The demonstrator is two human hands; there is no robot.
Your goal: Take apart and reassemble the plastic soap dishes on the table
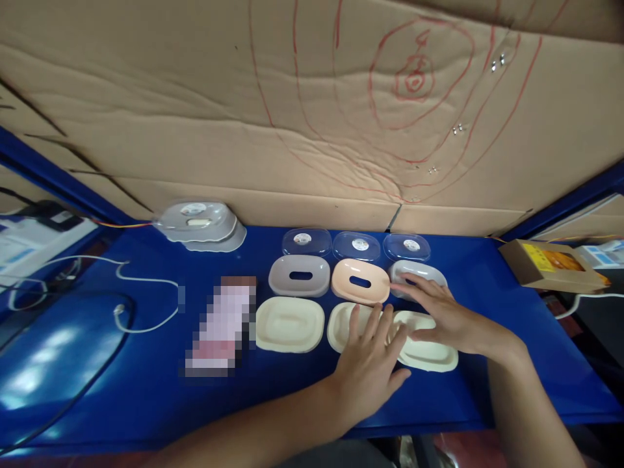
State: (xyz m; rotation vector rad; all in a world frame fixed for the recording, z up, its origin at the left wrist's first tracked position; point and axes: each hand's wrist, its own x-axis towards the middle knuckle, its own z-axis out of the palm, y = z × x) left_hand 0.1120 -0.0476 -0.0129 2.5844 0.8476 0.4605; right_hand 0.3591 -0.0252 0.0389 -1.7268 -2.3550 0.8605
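My left hand (373, 361) rests with fingers spread over the front edge of the middle cream tray (341, 325). My right hand (439, 312) is spread too, over the grey slotted dish (397, 273) and the right cream tray (433, 354). Neither hand grips anything. The left cream tray (290, 325) lies apart from both hands. Behind the trays are another grey slotted dish (277, 276) and a peach slotted dish (342, 284). Three clear lids with round labels form the back row: left (319, 244), middle (345, 246) and right (424, 247).
A stack of grey dishes under a clear lid (202, 221) stands at the back left of the blue table (160, 390). A pixelated pink item (224, 325) lies left of the trays, beside a white cable (158, 283). A cardboard box (546, 266) is at the right edge.
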